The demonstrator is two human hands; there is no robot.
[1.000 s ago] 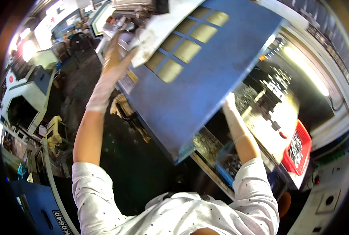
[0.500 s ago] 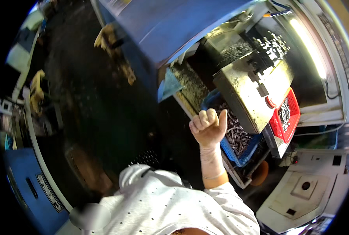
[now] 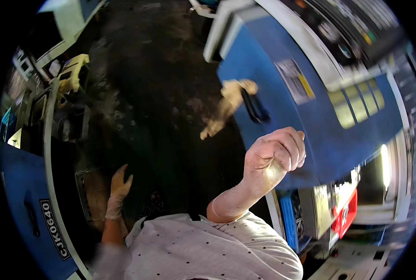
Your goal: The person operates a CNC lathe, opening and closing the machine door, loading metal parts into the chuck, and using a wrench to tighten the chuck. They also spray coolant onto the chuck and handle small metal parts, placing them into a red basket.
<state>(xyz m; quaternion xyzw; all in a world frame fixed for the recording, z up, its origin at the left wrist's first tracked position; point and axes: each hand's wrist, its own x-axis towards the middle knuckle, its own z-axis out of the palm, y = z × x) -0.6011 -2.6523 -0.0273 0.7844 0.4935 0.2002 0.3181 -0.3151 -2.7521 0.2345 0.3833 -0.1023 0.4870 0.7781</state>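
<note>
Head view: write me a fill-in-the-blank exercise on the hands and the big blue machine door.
1. The right hand is curled into a ____ against the blue door.
2. Both hands wear thin, pale ____.
3. The left hand hangs with fingers spread over the dark ____.
4. A black ____ is fixed to the blue door, with a dirty cloth glove hanging beside it.

Missing words: fist; gloves; floor; handle

A large blue machine door [image 3: 282, 116] hangs tilted, with a black handle [image 3: 254, 106], a pale label and a row of small yellowish windows. The gloved right hand [image 3: 273, 158], loosely curled, is at its lower edge.
</note>
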